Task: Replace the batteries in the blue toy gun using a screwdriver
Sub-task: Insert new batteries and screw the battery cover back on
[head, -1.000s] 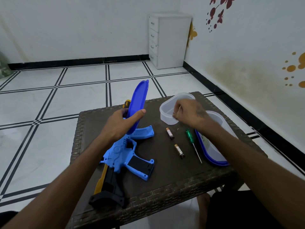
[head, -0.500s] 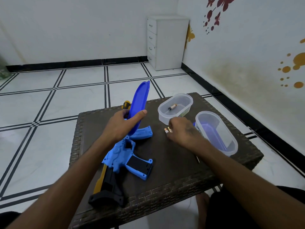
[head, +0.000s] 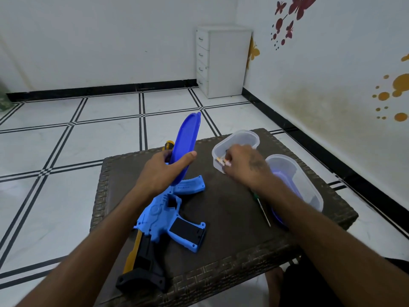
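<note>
On a dark woven table, seen from the head camera, a person's right hand reaches over the near rim of a clear tub, fingertips pinched on what look like two small batteries held at the tub's edge. The left hand grips a blue lid upright, thumb across its face, directly above the blue toy gun. The gun lies flat with its long axis running from the near left corner toward the far middle of the table, magazine and grip pointing right; it sits well left of the right hand and under the left, so the left hand is nearer. A green-handled screwdriver lies just beside the right forearm, partly covered by it. A second clear tub stands to the right. Whether the gun's battery compartment is open cannot be told, and the tub's contents are hidden behind the hand.
</note>
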A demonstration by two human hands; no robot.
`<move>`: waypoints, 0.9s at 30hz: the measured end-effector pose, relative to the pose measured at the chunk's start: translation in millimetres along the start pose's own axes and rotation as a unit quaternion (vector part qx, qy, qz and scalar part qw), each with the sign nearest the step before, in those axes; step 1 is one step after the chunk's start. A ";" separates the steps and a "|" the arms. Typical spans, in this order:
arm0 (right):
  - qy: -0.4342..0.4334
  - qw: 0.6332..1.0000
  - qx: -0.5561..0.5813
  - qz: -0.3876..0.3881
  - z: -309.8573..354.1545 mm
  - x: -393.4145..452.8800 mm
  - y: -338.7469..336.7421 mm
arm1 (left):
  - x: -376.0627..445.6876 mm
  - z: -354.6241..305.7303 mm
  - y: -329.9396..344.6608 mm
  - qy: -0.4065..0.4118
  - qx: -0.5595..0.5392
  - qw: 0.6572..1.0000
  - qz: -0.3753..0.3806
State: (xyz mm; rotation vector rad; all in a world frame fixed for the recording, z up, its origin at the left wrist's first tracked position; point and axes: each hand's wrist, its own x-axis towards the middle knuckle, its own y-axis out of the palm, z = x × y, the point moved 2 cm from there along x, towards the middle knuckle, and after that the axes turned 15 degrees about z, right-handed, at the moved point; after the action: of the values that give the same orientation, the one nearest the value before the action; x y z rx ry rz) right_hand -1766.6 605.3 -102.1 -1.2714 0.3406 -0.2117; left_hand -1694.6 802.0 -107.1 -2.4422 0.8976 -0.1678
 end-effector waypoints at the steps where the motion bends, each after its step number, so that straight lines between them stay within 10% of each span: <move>1: -0.001 1.000 0.003 -0.021 -4.3 8.6 -9.9 | 3.2 -1.9 1.5 -0.001 0.009 1.000 0.000; 15: 0.049 0.955 0.290 -0.028 -84.2 89.9 -56.3 | 82.7 -35.9 69.5 -0.019 0.235 0.972 -0.026; 27: 0.058 0.974 0.216 -0.021 -114.8 121.0 -41.7 | 136.5 -52.6 102.3 -0.027 0.414 0.909 0.036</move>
State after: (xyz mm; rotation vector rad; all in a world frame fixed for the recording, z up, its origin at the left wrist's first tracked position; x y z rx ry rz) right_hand -1694.4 449.4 -107.5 -0.8373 0.3454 -0.3757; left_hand -1662.3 627.3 -123.8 -1.6112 0.6912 -0.3663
